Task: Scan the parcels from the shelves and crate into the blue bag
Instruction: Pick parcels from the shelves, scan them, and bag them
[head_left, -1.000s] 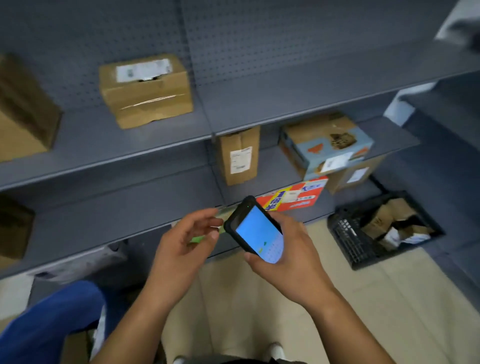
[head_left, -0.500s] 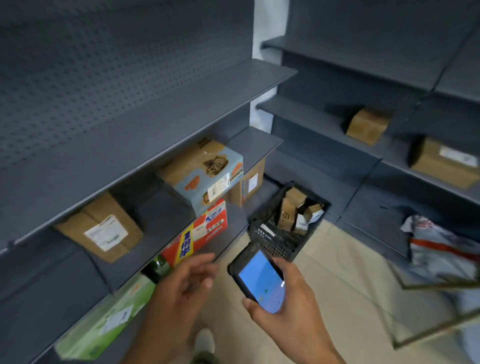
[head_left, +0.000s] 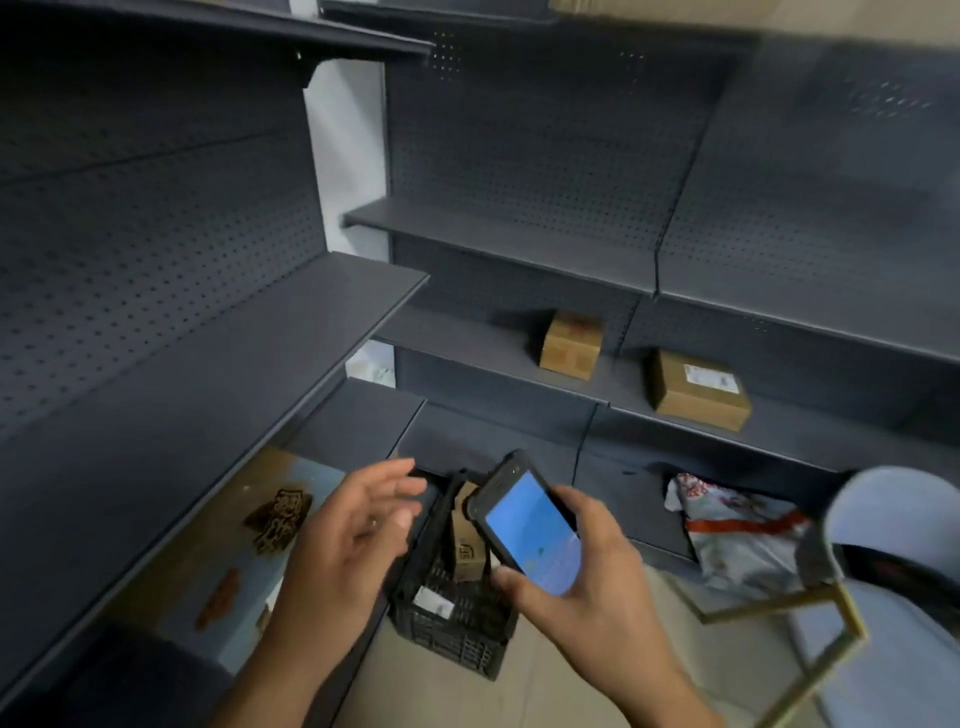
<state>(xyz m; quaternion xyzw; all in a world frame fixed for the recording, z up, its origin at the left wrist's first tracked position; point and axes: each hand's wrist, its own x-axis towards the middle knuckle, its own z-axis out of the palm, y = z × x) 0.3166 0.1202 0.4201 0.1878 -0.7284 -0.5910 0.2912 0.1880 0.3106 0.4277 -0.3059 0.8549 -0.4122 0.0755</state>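
Head view: black handheld scanner with a lit blue screen (head_left: 530, 530) now right over the black plastic mesh crate (head_left: 447, 623).

Right hand (head_left: 587, 587) grips the scanner, fingers and thumb wrapped round its edges; left hand (head_left: 348, 535) holds nothing, fingers straight and slightly spread, just left of the scanner's top. The crate sits directly below the fingertips, though half a second ago it lay well ahead of them. A small brown cardboard parcel (head_left: 467, 551) stands inside it, partly behind the scanner. Left of the left fingers, a blue-topped carton (head_left: 249, 525) lies on the low grey metal shelf (head_left: 358, 421). Beyond the right fingers rests a white-and-red plastic mailer (head_left: 737, 530); farther off, two brown cardboard boxes (head_left: 571, 345) (head_left: 696, 389) sit one shelf higher.
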